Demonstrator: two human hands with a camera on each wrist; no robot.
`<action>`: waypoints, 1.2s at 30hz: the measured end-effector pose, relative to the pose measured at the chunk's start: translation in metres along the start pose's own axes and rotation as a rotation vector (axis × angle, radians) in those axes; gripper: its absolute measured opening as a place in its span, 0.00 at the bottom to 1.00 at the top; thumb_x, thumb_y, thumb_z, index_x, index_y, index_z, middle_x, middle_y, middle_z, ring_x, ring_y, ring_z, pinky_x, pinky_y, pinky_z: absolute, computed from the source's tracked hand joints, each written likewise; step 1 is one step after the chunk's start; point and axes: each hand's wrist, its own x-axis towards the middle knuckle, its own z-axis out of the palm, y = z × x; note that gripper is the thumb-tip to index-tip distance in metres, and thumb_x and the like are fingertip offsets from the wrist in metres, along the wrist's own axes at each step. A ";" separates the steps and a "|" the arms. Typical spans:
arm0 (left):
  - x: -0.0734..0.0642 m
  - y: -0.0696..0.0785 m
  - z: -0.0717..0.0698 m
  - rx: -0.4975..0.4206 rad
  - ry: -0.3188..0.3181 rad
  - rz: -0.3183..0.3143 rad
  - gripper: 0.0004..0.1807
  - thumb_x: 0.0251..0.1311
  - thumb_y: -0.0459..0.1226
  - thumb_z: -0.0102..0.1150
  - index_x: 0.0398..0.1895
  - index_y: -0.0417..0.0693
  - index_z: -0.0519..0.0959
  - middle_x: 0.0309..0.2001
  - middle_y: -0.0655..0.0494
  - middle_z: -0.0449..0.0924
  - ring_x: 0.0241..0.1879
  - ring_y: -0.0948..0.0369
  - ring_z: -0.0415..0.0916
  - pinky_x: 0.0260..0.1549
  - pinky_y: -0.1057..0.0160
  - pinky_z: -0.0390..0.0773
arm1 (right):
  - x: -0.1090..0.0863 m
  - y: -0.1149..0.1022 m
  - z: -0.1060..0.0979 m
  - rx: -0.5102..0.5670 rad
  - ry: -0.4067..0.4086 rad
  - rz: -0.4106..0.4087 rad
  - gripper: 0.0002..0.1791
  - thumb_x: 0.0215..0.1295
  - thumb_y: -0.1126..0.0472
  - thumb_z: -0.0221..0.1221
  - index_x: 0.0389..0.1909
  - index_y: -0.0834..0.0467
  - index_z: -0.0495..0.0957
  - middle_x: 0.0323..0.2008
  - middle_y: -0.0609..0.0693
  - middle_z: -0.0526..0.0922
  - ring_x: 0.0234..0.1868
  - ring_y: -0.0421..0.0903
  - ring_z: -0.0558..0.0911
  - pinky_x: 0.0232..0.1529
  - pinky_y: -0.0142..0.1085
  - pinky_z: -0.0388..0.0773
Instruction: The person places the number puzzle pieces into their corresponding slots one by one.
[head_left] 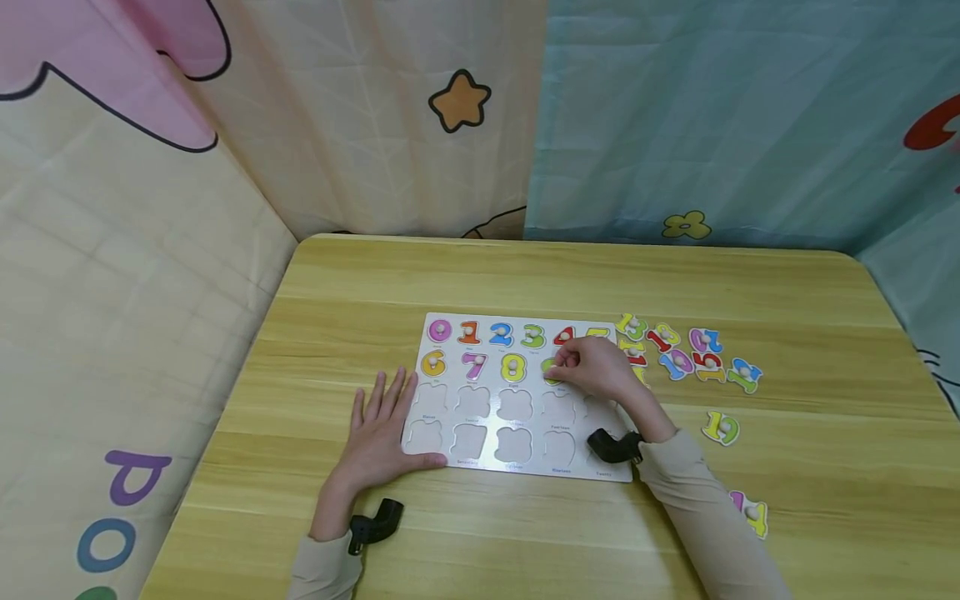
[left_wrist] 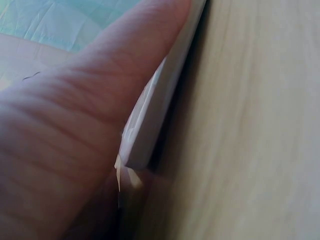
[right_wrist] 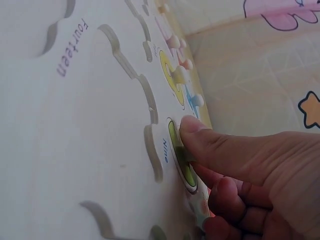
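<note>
A white number puzzle board [head_left: 492,414] lies on the table, with the knobbed pieces 0 to 8 sitting in its upper two rows. With thumb and fingers, my right hand [head_left: 596,369] pinches the small knob of the green number nine piece [right_wrist: 184,167]. That piece lies at the spot labelled Nine; whether it is fully seated I cannot tell. Spread fingers of my left hand [head_left: 378,437] rest along the board's left edge, the thumb at its lower left corner. Only the thumb side of that hand and the board's edge show in the left wrist view.
Shaped recesses fill the board's lower two rows. Several loose number pieces [head_left: 677,364] lie in a cluster right of the board. A 19 piece [head_left: 722,427] and another piece [head_left: 752,514] lie nearer the table's front. Printed curtains hang behind the wooden table [head_left: 525,533].
</note>
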 end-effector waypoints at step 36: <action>0.000 -0.001 0.001 0.001 -0.008 -0.010 0.70 0.34 0.75 0.58 0.76 0.47 0.42 0.75 0.50 0.35 0.72 0.49 0.23 0.64 0.44 0.24 | -0.014 0.015 -0.013 0.120 0.043 0.039 0.13 0.54 0.53 0.69 0.33 0.57 0.80 0.19 0.47 0.69 0.21 0.46 0.67 0.22 0.36 0.59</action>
